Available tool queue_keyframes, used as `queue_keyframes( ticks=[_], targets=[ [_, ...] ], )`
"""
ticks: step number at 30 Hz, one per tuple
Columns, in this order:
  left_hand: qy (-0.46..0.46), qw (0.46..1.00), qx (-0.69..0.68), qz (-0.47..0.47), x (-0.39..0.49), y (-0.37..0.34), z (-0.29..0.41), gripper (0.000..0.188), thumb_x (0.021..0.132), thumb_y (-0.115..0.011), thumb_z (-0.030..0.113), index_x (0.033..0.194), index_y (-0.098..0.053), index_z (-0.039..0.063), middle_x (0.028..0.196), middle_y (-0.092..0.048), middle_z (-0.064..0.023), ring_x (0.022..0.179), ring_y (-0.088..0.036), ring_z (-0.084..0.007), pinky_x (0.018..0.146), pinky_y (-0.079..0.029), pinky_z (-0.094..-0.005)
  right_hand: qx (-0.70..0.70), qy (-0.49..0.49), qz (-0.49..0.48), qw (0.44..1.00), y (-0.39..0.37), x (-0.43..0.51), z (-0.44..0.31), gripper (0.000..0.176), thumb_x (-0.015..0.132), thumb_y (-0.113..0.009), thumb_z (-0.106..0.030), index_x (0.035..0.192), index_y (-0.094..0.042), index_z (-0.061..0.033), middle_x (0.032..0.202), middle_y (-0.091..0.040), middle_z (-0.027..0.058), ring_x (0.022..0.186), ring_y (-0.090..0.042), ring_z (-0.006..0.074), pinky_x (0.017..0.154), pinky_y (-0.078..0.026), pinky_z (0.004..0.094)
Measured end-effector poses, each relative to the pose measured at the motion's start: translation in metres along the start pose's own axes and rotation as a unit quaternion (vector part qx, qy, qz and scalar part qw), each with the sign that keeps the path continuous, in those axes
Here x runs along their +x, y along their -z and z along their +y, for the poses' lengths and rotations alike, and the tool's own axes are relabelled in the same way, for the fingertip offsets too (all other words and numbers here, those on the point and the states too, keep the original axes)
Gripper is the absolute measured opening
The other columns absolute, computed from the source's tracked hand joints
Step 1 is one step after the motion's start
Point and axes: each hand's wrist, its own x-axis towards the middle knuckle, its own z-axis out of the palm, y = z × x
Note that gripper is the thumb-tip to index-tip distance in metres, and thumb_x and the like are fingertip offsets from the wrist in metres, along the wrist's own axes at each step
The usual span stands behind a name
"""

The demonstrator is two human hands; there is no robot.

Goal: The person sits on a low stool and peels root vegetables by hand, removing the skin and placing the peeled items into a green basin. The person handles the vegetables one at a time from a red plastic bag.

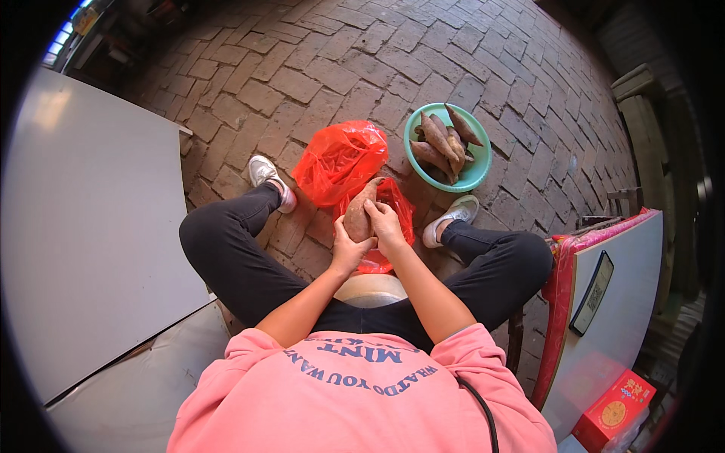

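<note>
A large brown sweet potato point(358, 216) is held in front of me between both hands, its tapered end pointing away. My left hand point(348, 246) wraps around its thick lower end. With the thumb and fingers of my right hand point(386, 225) I grip its right side. Below the hands lies an open red plastic bag point(401, 206), its contents mostly hidden. A second red plastic bag point(342, 161) rests on the floor just beyond. Several sweet potatoes point(439, 139) are heaped in a mint-green plastic basin point(480, 175) ahead on the right.
Brick paving point(272, 85) covers the floor. A white tabletop point(102, 226) stands on my left. To my right, another table point(617, 317) carries a smartphone point(592, 293) and a red box point(614, 410) with printing. My shoes point(265, 170) flank the bags.
</note>
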Motion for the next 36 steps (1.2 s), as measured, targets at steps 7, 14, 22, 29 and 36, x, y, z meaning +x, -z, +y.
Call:
queue_keyframes(
  ticks=[7, 14, 22, 29, 36],
  targets=[
    [0.031, 0.999, -0.028, -0.012, -0.003, 0.001, 0.003, 0.092, 0.066, -0.088, 0.024, 0.134, -0.030, 0.002, 0.123, -0.054, -0.0216, 0.111, -0.059, -0.0268, 0.093, -0.050, -0.0380, -0.059, 0.061, 0.027, 0.996, 0.001, 0.005, 0.016, 0.043, 0.098, -0.059, -0.026, 0.128, -0.055, 0.0036, 0.120, -0.063, 0.0146, 0.109, -0.059, 0.0193, 0.095, -0.048, 0.0321],
    [0.040, 0.997, -0.048, -0.055, -0.005, 0.004, 0.037, 0.089, 0.069, -0.087, 0.018, 0.136, -0.031, 0.005, 0.125, -0.052, -0.0150, 0.110, -0.059, -0.0224, 0.086, -0.054, -0.0347, 0.034, 0.077, 0.048, 0.995, 0.010, 0.018, 0.019, 0.028, 0.100, -0.050, -0.021, 0.115, -0.064, -0.0007, 0.102, -0.068, 0.0072, 0.092, -0.063, 0.0149, 0.084, -0.051, 0.0318],
    [0.110, 0.978, -0.163, -0.071, -0.013, 0.003, 0.053, 0.090, 0.070, -0.088, 0.016, 0.138, -0.030, 0.004, 0.129, -0.050, -0.0140, 0.116, -0.056, -0.0222, 0.097, -0.050, -0.0339, -0.192, 0.197, 0.084, 0.958, 0.008, 0.020, 0.015, 0.045, 0.097, -0.058, -0.039, 0.110, -0.067, 0.0030, 0.102, -0.071, 0.0216, 0.095, -0.069, 0.0273, 0.084, -0.052, 0.0364],
    [0.061, 0.980, -0.155, -0.105, -0.007, 0.005, 0.045, 0.092, 0.069, -0.088, 0.016, 0.140, -0.030, 0.006, 0.131, -0.050, -0.0131, 0.120, -0.054, -0.0226, 0.099, -0.049, -0.0352, -0.036, 0.105, 0.057, 0.992, 0.024, 0.039, 0.017, 0.038, 0.101, -0.052, -0.032, 0.108, -0.066, 0.0028, 0.095, -0.069, 0.0090, 0.088, -0.062, 0.0167, 0.085, -0.048, 0.0320],
    [0.015, 0.991, -0.106, -0.085, -0.004, 0.006, 0.034, 0.090, 0.069, -0.087, 0.015, 0.139, -0.031, 0.007, 0.132, -0.049, -0.0125, 0.121, -0.053, -0.0217, 0.102, -0.047, -0.0357, 0.003, 0.093, 0.029, 0.995, 0.014, 0.021, 0.005, 0.041, 0.100, -0.054, -0.036, 0.110, -0.067, 0.0016, 0.104, -0.068, 0.0083, 0.098, -0.059, 0.0159, 0.089, -0.046, 0.0309]
  ],
)
